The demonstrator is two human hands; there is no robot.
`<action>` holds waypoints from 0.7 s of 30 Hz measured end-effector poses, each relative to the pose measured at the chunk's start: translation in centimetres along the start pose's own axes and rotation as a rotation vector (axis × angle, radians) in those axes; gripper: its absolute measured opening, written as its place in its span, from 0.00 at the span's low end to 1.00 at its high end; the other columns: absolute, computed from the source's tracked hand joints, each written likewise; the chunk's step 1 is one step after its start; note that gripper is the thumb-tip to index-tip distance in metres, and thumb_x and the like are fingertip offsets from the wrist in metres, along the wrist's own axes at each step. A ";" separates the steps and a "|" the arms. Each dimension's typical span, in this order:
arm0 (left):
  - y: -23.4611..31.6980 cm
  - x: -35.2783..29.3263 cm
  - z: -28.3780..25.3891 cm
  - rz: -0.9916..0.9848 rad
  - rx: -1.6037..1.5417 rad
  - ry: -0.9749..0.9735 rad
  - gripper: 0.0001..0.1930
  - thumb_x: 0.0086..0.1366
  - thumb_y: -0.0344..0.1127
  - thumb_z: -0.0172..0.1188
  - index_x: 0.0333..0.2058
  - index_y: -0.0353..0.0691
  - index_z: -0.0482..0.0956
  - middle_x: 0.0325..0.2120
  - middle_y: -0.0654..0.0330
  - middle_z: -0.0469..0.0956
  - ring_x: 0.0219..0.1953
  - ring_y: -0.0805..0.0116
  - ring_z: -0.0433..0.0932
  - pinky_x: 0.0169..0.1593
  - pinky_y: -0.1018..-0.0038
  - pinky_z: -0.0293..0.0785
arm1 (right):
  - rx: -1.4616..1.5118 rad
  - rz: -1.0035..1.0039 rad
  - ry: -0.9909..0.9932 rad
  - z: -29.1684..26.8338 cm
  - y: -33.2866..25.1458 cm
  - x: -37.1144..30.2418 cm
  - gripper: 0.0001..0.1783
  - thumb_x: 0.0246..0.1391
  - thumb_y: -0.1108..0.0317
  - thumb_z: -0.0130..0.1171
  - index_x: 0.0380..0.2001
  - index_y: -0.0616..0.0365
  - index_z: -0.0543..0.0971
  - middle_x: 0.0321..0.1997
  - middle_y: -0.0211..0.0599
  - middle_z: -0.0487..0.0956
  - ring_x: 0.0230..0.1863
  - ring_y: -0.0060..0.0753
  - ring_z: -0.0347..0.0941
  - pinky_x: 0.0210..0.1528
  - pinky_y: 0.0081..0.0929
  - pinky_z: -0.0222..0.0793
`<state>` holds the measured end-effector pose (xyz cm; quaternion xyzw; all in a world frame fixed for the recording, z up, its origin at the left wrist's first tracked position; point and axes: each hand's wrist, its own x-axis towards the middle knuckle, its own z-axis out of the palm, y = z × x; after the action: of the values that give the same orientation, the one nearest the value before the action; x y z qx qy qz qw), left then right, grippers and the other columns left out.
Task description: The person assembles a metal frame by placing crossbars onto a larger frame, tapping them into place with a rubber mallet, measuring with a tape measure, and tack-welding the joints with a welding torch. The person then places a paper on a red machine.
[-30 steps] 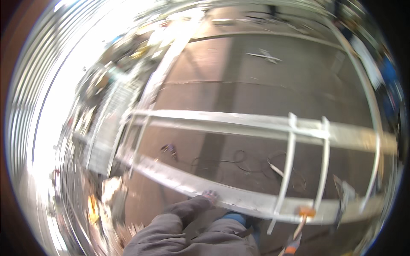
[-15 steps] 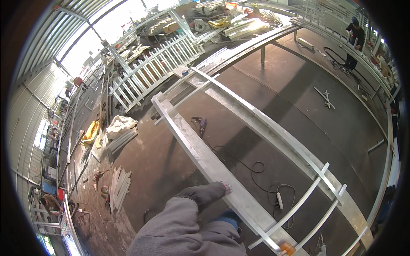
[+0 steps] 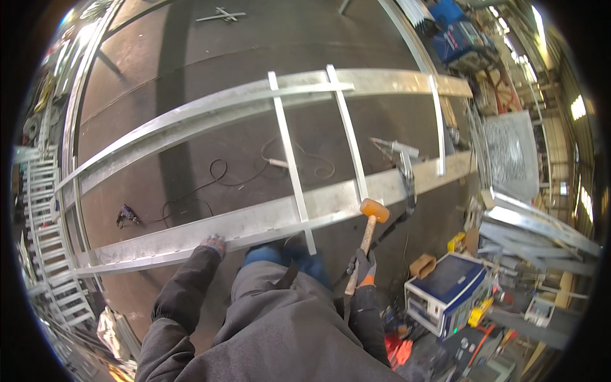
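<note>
My right hand (image 3: 365, 267), in a dark glove with an orange cuff, grips the wooden handle of a mallet (image 3: 375, 211). Its orange head is raised beside the near long metal rail (image 3: 254, 237), close to the lower end of a crosspiece (image 3: 349, 134). My left hand (image 3: 215, 244), in a patterned glove, is closed over the edge of that rail, left of my body. Its fingertips are partly hidden. Another crosspiece (image 3: 289, 153) reaches over the near rail. The far long rail (image 3: 223, 102) runs parallel across the frame.
A power drill (image 3: 127, 215) and its cable lie on the dark surface inside the frame. A caulking gun (image 3: 398, 148) lies near the right end. At the right stand a blue and white machine (image 3: 445, 293) and stacked metal profiles (image 3: 534, 229). A slatted panel (image 3: 54, 242) stands left.
The view has swung right and down. My right hand and the whole mallet now show, where only its orange head was visible before. My left hand stays on the near rail.
</note>
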<state>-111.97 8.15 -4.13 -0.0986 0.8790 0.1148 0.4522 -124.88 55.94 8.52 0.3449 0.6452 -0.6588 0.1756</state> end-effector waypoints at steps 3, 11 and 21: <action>6.5 0.7 -2.2 0.152 -0.094 0.078 0.32 0.65 0.46 0.59 0.66 0.44 0.65 0.62 0.45 0.68 0.67 0.45 0.65 0.67 0.55 0.64 | 0.059 0.122 0.094 -2.5 1.5 -2.2 0.10 0.63 0.63 0.59 0.38 0.56 0.71 0.22 0.30 0.72 0.17 0.23 0.68 0.17 0.25 0.66; 25.3 6.3 -6.3 0.231 -0.073 0.072 0.40 0.67 0.31 0.54 0.74 0.64 0.49 0.64 0.45 0.67 0.67 0.40 0.65 0.68 0.53 0.63 | 0.126 0.658 -0.077 -12.5 5.9 0.4 0.15 0.63 0.56 0.58 0.32 0.55 0.70 0.22 0.33 0.70 0.18 0.24 0.67 0.19 0.22 0.66; 27.7 9.9 -6.2 0.125 -0.043 0.004 0.32 0.70 0.33 0.51 0.70 0.66 0.60 0.63 0.47 0.67 0.62 0.48 0.73 0.60 0.60 0.75 | 0.028 0.770 -0.379 -12.3 8.9 1.1 0.12 0.67 0.60 0.53 0.45 0.56 0.71 0.25 0.29 0.70 0.21 0.21 0.66 0.24 0.19 0.66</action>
<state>-130.08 32.04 -5.60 -0.0533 0.8818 0.1616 0.4399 -116.82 67.17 2.12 0.4356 0.4169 -0.6055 0.5195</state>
